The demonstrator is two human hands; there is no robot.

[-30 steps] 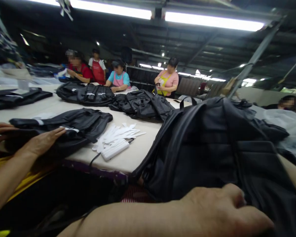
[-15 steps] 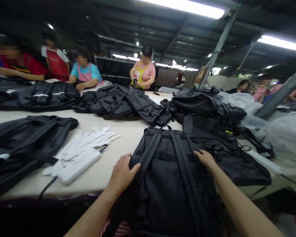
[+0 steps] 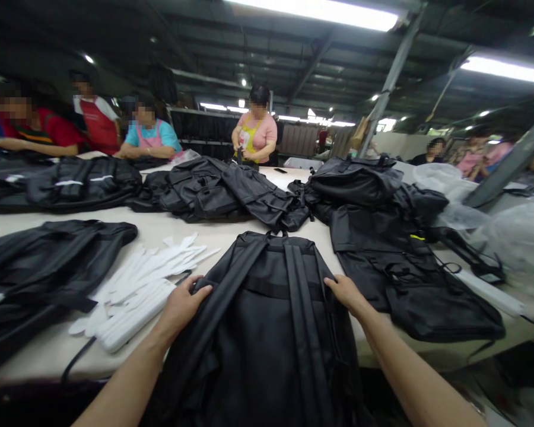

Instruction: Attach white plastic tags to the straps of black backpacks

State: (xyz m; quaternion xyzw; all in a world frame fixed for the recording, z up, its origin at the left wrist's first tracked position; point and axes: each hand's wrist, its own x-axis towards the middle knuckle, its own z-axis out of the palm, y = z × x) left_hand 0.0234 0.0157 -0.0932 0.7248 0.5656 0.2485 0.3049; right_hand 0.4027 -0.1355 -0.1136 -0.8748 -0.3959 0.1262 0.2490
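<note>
A black backpack [image 3: 267,320] lies straps-up on the table edge in front of me, its lower part hanging toward me. My left hand [image 3: 182,305] grips its left side, fingers curled over the edge by the left strap. My right hand [image 3: 345,292] holds the right side, fingers curled on the fabric. Two shoulder straps run down the middle between my hands.
White paper strips and a white box [image 3: 136,290] lie left of the backpack on the beige table [image 3: 182,228]. More black bags lie at left [image 3: 48,261], centre back [image 3: 222,193] and right [image 3: 409,279]. Several people work at the far side. Clear plastic bags [image 3: 507,237] sit at right.
The view has turned from the left bag to the backpack in front. Both hands came onto the backpack's sides, and it has slid a little left and further onto the table.
</note>
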